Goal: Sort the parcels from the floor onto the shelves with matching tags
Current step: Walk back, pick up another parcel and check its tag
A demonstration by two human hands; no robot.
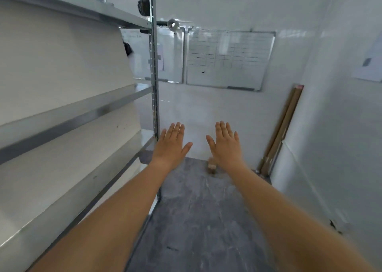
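- Head view: my left hand (172, 145) and right hand (226, 145) are stretched forward, fingers spread, holding nothing.
- A small brown cardboard parcel (211, 166) sits on the grey marbled floor (198, 220) beneath my right hand.
- Grey metal shelves (82, 114) stand left.

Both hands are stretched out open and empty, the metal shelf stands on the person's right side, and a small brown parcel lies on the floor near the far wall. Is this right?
Not quite. The head view shows the metal shelf on the person's left side, not the right. The rest holds: the left hand and right hand are stretched out open and empty, and a small brown parcel lies on the floor near the far wall.
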